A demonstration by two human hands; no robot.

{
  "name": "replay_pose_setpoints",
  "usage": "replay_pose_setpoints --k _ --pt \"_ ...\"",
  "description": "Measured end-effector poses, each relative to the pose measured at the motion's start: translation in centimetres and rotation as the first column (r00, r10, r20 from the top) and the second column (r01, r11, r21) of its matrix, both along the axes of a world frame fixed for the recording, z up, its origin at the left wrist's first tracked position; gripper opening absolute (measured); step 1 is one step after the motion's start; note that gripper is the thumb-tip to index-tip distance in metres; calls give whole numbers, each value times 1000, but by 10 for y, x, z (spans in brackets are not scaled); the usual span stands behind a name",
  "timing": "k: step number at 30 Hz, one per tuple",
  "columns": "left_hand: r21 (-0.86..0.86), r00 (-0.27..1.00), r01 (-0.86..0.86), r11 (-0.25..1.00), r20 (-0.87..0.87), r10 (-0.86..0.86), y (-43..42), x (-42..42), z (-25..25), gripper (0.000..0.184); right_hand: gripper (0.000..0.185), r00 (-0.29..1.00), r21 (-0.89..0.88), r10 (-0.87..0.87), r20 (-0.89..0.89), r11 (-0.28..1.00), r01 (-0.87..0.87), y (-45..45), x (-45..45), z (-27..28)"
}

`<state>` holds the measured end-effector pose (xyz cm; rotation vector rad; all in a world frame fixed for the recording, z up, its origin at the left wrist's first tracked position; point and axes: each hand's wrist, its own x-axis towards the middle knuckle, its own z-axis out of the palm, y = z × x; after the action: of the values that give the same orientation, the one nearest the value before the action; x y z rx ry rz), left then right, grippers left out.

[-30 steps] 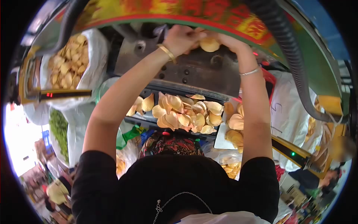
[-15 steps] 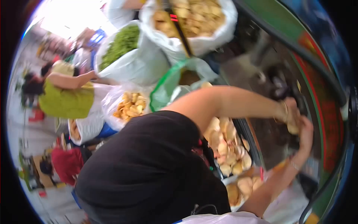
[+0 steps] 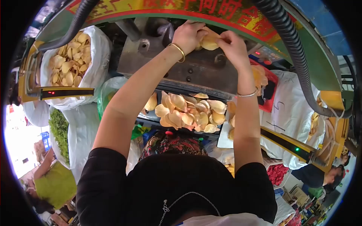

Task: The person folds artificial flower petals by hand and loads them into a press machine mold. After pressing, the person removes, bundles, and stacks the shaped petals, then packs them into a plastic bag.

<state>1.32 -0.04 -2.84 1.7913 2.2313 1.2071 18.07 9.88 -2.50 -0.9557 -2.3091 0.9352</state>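
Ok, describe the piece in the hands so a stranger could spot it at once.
Find the dark metal plate below the red-lettered banner. Over its far part, the left hand and right hand hold one pale yellow, rounded piece. Unlike the similar pieces heaped below the plate, it alone is held.

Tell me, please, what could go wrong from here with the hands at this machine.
1. The left hand and right hand are at the metal block, close to the painted panel; if anything above came down, they might be pinched.
2. The pale piece gripped by both hands could slip or tear.
3. The loose pile shows right beside the left forearm, which might knock some pieces off if lowered.
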Motion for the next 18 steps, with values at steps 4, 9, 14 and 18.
replay_pose_setpoints --k 4,9,14,18 --pt "95 996 85 992 -42 -81 -5 -10 -6 24 31 879 -480 -52 -474 852 -208 11 -9 -21" --pt "54 995 100 994 -33 -98 -5 1 0 22 43 136 -7 -876 -463 -149 -989 108 -12 -59" --pt "148 949 60 987 -315 -10 4 -20 -36 26 44 169 238 -915 -366 -268 -934 97 -37 -83" --pt "64 918 56 996 -395 -26 -2 -12 -40 26 45 238 427 -939 -246 -326 -843 126 -45 -124"
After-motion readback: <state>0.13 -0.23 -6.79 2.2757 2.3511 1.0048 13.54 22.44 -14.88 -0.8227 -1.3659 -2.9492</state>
